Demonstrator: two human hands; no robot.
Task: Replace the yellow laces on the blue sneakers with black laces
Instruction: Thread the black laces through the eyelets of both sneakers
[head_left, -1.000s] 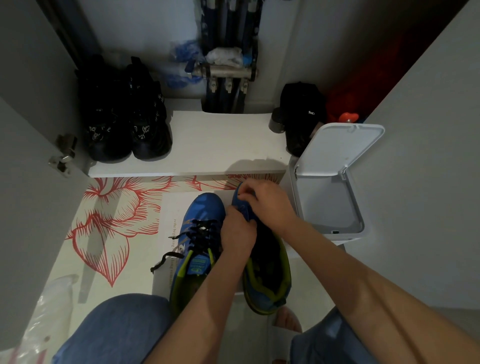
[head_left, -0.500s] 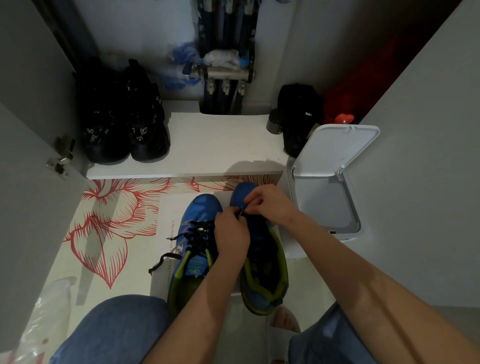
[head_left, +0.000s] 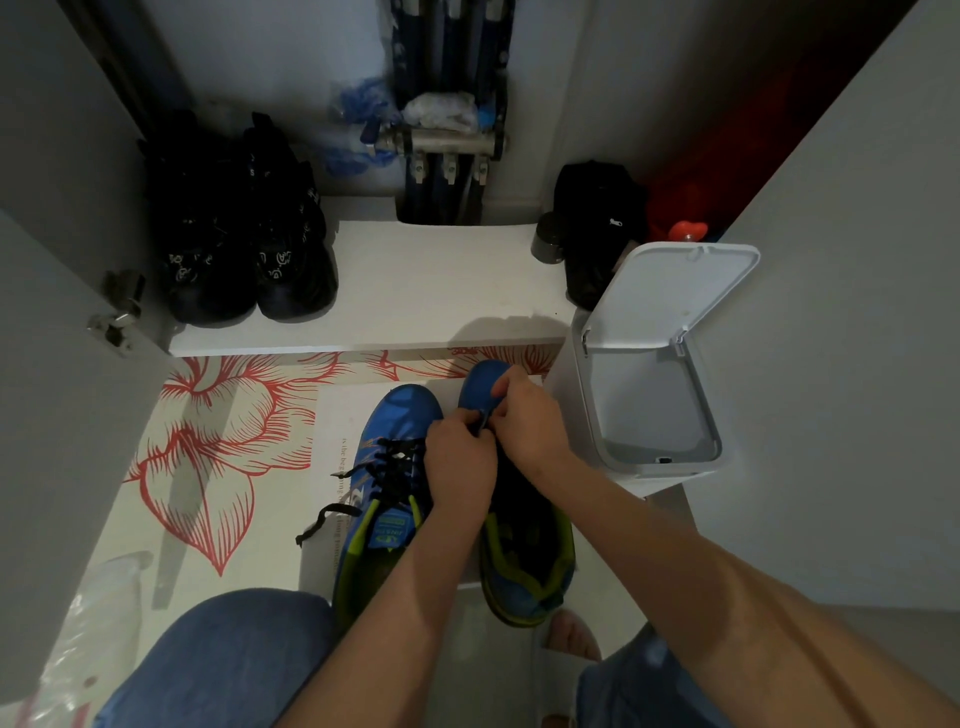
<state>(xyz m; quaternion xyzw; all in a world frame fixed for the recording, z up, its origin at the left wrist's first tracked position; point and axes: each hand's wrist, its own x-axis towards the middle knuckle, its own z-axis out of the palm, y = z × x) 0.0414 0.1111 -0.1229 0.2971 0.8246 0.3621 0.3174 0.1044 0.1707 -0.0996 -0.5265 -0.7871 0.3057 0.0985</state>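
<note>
Red-flowered floor, white shelf behind. Blue sneakers side by side on white sheet: left sneaker already laced black, right sneaker under hands. Left hand, right hand meet over its forefoot, fingertips pinching black lace. White bin, lid open, just right.

The left hand and right hand crowd over the right sneaker and cover its eyelets, with just a sliver of black lace pinched between their fingertips, so its threading can't be told. The left forearm crosses the left sneaker and hides part of its heel, and the print on the white sheet underneath is too small to read. Bottom left, a clear plastic bag runs out of frame, and a red object peeks from behind the bin lid, too hidden to name.
</note>
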